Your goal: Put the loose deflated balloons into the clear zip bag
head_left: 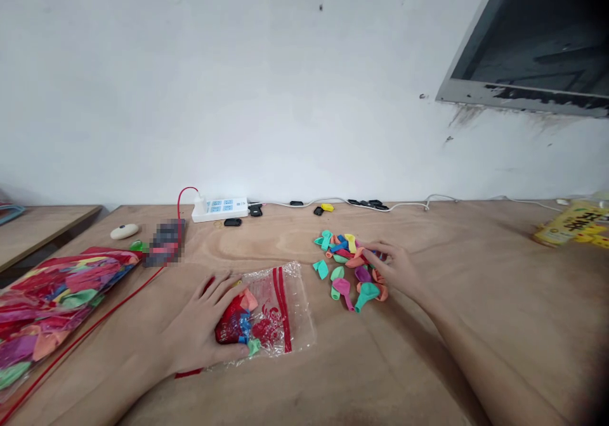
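Observation:
My left hand [207,324] lies flat with its fingers apart on a small clear plastic bag [299,312] with red stripes and red print. Red, orange, blue and green balloons show inside the bag, part of them under the hand. To the right of the bag is a loose pile of uninflated balloons [340,258] in many colours. My right hand [397,267] reaches over the right side of this pile, fingers stretched out and touching balloons there. A teal balloon [367,295] and a pink balloon [341,288] lie at the pile's near edge.
A larger bag of balloons [71,286] lies at the left, with a red cable [109,315] running beside it to a white power strip [221,208]. A blurred dark object [164,242], a cream oval case [124,231] and a yellow packet [568,223] are also on the table.

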Tool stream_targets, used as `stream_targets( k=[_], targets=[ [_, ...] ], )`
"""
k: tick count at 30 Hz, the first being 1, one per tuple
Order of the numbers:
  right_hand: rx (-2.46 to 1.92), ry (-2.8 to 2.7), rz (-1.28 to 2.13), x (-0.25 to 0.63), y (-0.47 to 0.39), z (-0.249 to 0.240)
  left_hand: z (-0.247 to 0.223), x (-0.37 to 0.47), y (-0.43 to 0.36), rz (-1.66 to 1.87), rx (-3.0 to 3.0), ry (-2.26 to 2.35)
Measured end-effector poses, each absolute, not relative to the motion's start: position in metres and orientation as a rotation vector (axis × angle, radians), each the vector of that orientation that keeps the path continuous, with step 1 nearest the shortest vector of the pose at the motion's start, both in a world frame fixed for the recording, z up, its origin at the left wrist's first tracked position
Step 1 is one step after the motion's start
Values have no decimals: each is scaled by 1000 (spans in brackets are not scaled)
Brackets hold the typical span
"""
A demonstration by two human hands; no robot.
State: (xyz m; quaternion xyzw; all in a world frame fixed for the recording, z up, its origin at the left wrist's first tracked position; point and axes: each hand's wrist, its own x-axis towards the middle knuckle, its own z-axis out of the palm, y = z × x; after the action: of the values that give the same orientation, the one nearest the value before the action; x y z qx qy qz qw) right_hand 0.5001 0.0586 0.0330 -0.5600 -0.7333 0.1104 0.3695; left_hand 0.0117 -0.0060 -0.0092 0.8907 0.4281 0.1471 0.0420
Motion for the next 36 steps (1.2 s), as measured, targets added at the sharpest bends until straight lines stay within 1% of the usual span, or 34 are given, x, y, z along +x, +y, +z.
stream_targets(
  k=[2, 8, 14, 19, 21, 25, 31, 36],
  targets=[
    [-1444, -1789, 310, 501, 59, 34, -9, 12, -6, 452, 2726, 1305],
    [-1376, -1423, 567, 493, 59, 33, -5, 12, -6, 434, 2707, 1294],
    [-1331, -1259, 693, 484, 60, 34, -6, 12, -6, 356, 2690, 1333],
    [-1226, -1105, 1002, 489, 60, 33, -7, 10, -6, 390, 2708, 1315],
    [-1191, -1043, 1077, 490, 59, 35, -7, 10, -6, 388, 2708, 1313],
    [-1183, -1011, 1192, 491, 57, 40, -5, 10, -6, 341, 2696, 1324],
    [-1260, -1020, 1255, 499, 62, 37, -5, 11, -6, 364, 2699, 1329],
    [-1173, -995, 1353, 508, 68, 30, -5, 11, -6, 377, 2706, 1313]
  ],
)
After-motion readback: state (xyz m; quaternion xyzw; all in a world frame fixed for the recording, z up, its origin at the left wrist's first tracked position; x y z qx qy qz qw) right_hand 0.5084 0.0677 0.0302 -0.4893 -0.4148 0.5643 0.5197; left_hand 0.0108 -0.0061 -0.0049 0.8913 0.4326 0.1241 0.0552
